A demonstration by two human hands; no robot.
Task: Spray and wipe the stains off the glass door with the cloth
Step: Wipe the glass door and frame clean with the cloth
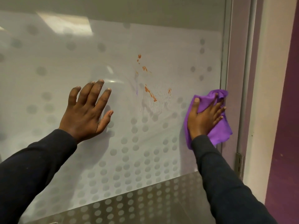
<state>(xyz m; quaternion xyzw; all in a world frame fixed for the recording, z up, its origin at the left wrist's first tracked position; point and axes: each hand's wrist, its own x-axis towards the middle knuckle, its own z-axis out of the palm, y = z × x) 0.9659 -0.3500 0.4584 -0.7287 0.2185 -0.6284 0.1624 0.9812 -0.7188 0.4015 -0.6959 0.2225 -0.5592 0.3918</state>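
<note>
A frosted glass door (68,65) with a pattern of grey dots fills the view. Orange stains (149,92) streak its middle, with smaller orange spots (139,58) above and wet smears around them. My left hand (88,110) lies flat on the glass, fingers spread, left of the stains. My right hand (203,118) presses a purple cloth (218,131) against the glass at the door's right edge, right of and slightly below the stains. No spray bottle is in view.
The grey door frame (242,78) runs down the right side, with a metal hinge (239,164) low on it. Beyond it are a pale wall strip and a dark purple wall (286,110). The clear lower glass shows a dotted floor (145,204) behind.
</note>
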